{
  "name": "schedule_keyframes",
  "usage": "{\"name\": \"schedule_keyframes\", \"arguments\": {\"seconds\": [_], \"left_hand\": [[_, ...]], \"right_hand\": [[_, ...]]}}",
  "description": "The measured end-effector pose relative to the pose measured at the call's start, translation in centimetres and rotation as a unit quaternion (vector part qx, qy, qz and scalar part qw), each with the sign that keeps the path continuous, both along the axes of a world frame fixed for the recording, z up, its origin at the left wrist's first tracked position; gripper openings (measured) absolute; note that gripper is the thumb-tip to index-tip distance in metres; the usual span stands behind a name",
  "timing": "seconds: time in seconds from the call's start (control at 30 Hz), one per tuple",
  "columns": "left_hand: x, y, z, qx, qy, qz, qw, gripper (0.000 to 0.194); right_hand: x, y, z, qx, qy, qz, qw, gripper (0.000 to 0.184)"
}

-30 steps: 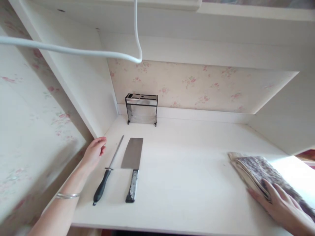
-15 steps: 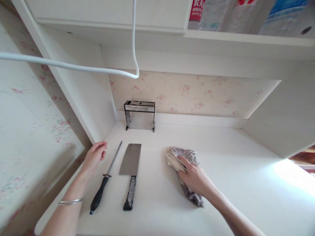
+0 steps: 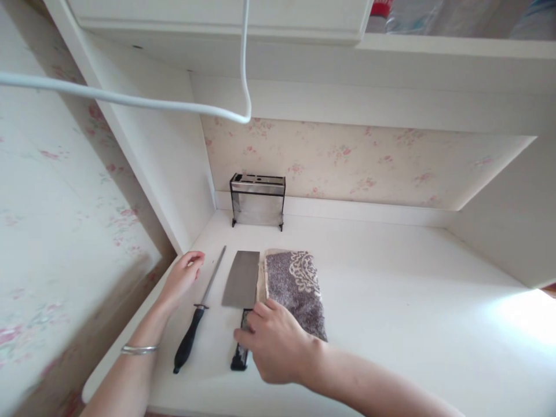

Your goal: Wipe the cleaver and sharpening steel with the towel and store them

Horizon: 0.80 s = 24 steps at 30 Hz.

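A cleaver [image 3: 241,279] lies flat on the white counter, its blade pointing away from me and its worn black handle toward me. My right hand [image 3: 278,341] is at that handle, thumb and fingers curled onto it and hiding part of it. A folded brown and cream patterned towel [image 3: 292,284] lies just right of the blade, partly behind my right hand. Left of the cleaver is a honing steel [image 3: 187,341] with a black handle. My left hand [image 3: 186,273] hovers or rests beside the steel's rod, loosely curled and holding nothing; a silver bangle [image 3: 139,350] circles the wrist.
A metal knife rack [image 3: 258,200] with a black frame stands at the back of the counter [image 3: 382,301]. A white cable [image 3: 174,105] hangs across the upper left. Above are a cabinet [image 3: 217,17] and a shelf with plastic bottles [image 3: 412,16]. Side panels flank the counter.
The towel has moved left, now lying flatter beside the cleaver. My right hand has let go of it and shifted left to the cleaver's handle. The view has shifted slightly.
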<state>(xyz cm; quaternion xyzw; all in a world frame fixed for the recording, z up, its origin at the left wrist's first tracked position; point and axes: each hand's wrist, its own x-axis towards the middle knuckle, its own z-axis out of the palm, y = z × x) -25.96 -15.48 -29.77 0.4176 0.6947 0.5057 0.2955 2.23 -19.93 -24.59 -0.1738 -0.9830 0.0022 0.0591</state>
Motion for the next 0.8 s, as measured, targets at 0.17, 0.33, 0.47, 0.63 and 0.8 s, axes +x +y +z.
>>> {"name": "schedule_keyframes", "arguments": {"seconds": [0.17, 0.33, 0.47, 0.63, 0.8], "left_hand": [[0.1, -0.2, 0.2, -0.001, 0.019, -0.003, 1.0, 0.029], [-0.3, 0.0, -0.1, 0.005, 0.043, -0.007, 0.999, 0.028], [-0.3, 0.1, -0.2, 0.001, 0.047, -0.005, 0.999, 0.029], [-0.3, 0.1, -0.2, 0.003, 0.046, -0.007, 0.999, 0.029], [-0.4, 0.2, -0.4, 0.009, 0.046, -0.003, 0.999, 0.03]], "right_hand": [[-1.1, -1.5, -2.1, 0.017, -0.012, -0.037, 0.999, 0.018], [-2.4, -1.9, -3.0, 0.013, -0.006, -0.075, 0.997, 0.018], [-3.4, -1.8, -3.3, 0.01, -0.009, -0.093, 0.996, 0.019], [-4.1, -1.6, -3.2, 0.008, -0.017, -0.095, 0.995, 0.02], [-2.7, -1.4, -1.9, -0.019, 0.026, -0.07, 0.997, 0.04]]}}
